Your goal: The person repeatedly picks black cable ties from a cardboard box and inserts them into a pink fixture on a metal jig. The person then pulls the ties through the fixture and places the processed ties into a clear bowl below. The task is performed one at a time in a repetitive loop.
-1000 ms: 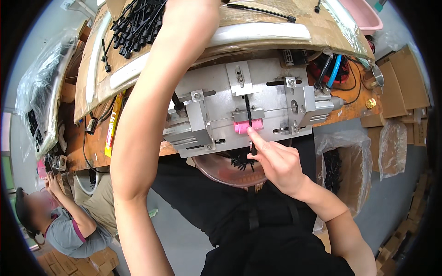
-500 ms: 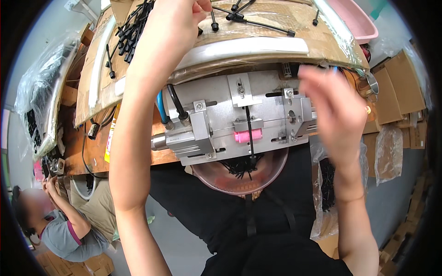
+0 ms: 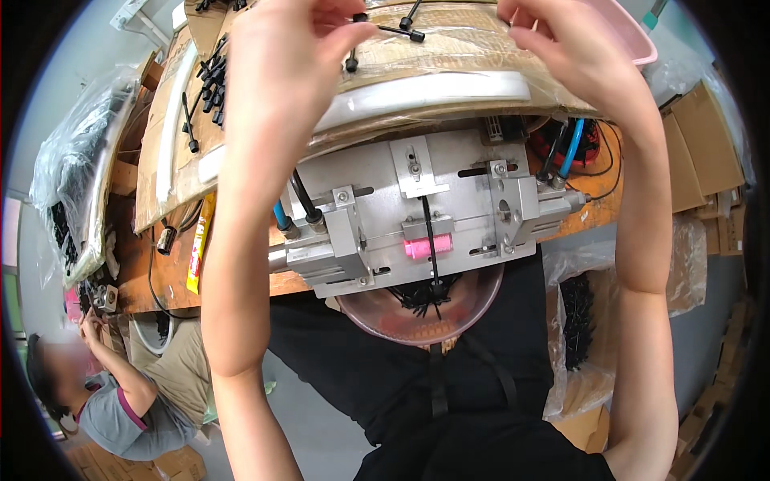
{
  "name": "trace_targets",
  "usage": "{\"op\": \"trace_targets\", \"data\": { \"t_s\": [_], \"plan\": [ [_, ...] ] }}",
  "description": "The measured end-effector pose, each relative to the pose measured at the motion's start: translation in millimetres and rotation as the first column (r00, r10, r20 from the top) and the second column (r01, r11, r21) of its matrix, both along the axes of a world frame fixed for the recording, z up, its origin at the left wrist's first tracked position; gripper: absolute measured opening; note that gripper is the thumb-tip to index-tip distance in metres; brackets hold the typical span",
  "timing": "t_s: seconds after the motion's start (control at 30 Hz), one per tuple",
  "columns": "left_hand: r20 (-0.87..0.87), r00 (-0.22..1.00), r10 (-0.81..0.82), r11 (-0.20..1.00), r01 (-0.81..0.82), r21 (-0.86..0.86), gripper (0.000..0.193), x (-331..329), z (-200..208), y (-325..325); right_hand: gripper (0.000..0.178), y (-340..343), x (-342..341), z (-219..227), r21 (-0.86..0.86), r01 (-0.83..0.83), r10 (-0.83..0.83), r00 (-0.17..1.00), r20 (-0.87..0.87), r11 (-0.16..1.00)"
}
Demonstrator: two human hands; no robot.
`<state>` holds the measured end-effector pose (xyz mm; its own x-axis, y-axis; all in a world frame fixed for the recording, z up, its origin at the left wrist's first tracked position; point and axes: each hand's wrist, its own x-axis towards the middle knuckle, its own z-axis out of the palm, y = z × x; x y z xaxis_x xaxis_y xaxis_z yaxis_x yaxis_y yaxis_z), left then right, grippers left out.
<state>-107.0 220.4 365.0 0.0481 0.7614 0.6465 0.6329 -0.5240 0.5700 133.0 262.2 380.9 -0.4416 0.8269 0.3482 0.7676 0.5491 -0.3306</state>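
Note:
My left hand (image 3: pixel 293 48) is over the cardboard-covered board, its thumb and fingers apart beside a few black rods with knobbed ends (image 3: pixel 401 32). Over the board's far right part, my right hand (image 3: pixel 565 40) has its fingers loosely curled, thumb and forefinger apart, and nothing visible between them. Some fingertips touch the top edge of the picture. Below the board, a metal fixture (image 3: pixel 385 172) has a cylinder block on each side. One black rod (image 3: pixel 431 228) lies lengthwise across its middle, over a pink block (image 3: pixel 419 248), touched by neither hand.
A translucent bowl (image 3: pixel 385 327) with black rods sits at my lap under the fixture's front edge. More black rods (image 3: pixel 212 84) are heaped on the board's left. Blue and black hoses (image 3: pixel 573 148) rise beside the fixture. A co-worker (image 3: pixel 132 401) sits at left; cartons (image 3: pixel 706 144) stand right.
My right hand has moved up and away from the fixture's right side to over the board. My left hand has shifted slightly and lowered. The rod in the fixture stays in place.

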Motion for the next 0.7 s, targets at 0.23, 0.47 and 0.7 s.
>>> {"op": "trace_targets", "data": {
  "t_s": [0.23, 0.47, 0.7],
  "plan": [
    [-0.273, 0.952, 0.137, 0.99, -0.138, 0.012, 0.078, 31, -66, -128, 0.037, -43, 20, -8, -0.238, -0.253, -0.023, 0.639, -0.769, 0.938],
    [-0.576, 0.816, 0.043, 0.954, -0.204, -0.218, 0.071, 74, -130, -179, 0.038, -60, 59, -42, -0.151, -0.378, 0.071, 0.514, -0.855, 0.913],
    [-0.543, 0.84, 0.01, 0.945, -0.186, -0.27, 0.067, 74, -125, -170, 0.027, -121, 32, -62, 0.004, -0.164, 0.111, 0.649, -0.753, 0.987]
  ]
}}
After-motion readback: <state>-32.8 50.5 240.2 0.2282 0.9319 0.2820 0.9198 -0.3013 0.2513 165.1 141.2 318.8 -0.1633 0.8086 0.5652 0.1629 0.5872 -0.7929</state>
